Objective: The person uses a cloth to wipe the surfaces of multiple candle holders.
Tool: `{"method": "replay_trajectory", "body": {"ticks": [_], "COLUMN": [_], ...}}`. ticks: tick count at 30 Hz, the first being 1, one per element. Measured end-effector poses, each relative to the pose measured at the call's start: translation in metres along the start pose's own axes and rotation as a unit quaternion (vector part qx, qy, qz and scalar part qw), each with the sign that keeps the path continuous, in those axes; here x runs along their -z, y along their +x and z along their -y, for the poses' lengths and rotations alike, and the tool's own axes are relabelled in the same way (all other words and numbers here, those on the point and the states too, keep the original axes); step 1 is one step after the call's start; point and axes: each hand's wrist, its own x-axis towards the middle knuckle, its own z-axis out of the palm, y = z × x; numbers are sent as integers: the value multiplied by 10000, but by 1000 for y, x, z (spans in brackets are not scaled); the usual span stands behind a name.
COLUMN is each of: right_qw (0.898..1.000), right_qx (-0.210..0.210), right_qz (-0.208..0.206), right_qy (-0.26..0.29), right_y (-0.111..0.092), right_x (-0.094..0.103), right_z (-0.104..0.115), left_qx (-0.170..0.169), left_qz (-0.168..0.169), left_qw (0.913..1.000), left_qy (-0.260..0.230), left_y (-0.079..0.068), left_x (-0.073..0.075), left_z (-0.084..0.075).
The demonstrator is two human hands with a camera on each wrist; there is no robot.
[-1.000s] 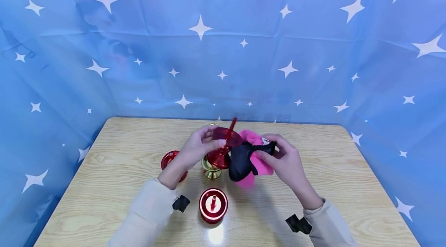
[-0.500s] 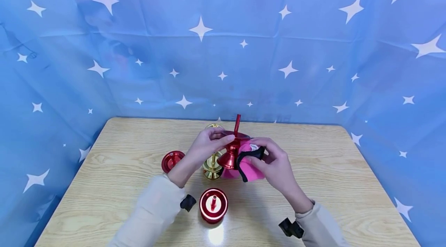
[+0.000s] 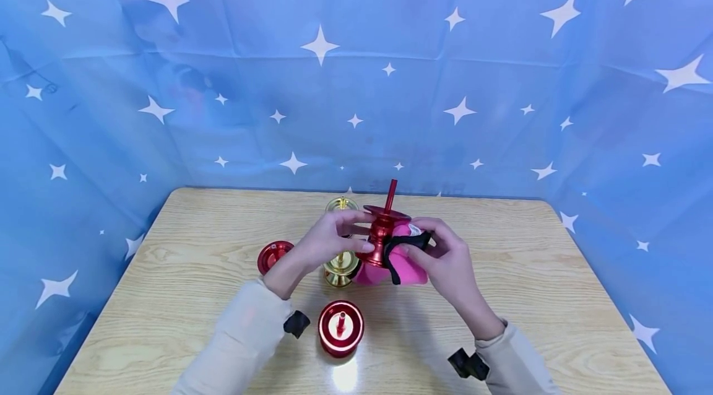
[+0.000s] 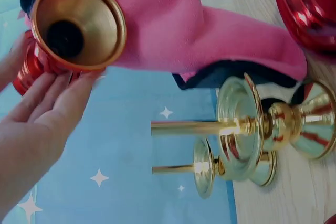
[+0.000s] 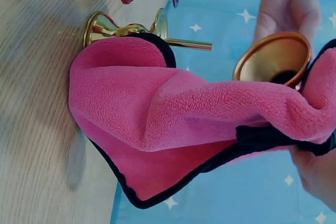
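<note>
In the head view my left hand (image 3: 334,237) holds a red metal candlestick (image 3: 381,231) by its body. Its long spike points up, tilted slightly right. The left wrist view looks into the gold-coloured hollow of its base (image 4: 97,17). My right hand (image 3: 452,262) pinches a pink cloth (image 3: 411,266) with black edging, which lies against the candlestick's right side. In the right wrist view the cloth (image 5: 157,103) hangs down in a fold, covering part of the candlestick's base and of my right hand.
Two gold candlesticks, a nearer one (image 3: 337,278) and a farther one (image 3: 341,203), stand behind and beside my left hand. A red candlestick (image 3: 275,255) is partly hidden by my left wrist. Another red one (image 3: 341,348) stands nearer on the wooden table (image 3: 557,296).
The red candlestick has moved right and become more upright. My left fingers have shifted from its dish down to its body. My right hand has moved left, and the cloth's black side has turned from view.
</note>
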Motion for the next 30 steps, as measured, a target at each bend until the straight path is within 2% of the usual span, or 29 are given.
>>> {"method": "replay_trajectory", "body": {"ticks": [3,6,12,17,22,30], "right_qw": [10000,9999,9998,9994,9980,9968], "right_qx": [7,-49,-179,-239,-299,-632], "right_qz": [-19,-55,-42,208,495,481], "right_qy": [57,82,28,107,246,61], "right_y": [1,3,4,3,3,3], "right_x": [1,2,3,4,8,11], "right_z": [0,0,0,0,-3,-11], "left_qx": [-44,-52,-159,-85,55,167], "left_qz": [325,425,444,347,400,525], "left_qw": [9995,9989,9984,9986,9990,9985], "left_qy": [48,195,318,381,176,-46], "left_y": [-1,-2,-2,-4,-7,-8], "left_x": [2,3,0,0,2,0], "left_z": [0,-1,-2,-4,-6,-3]}}
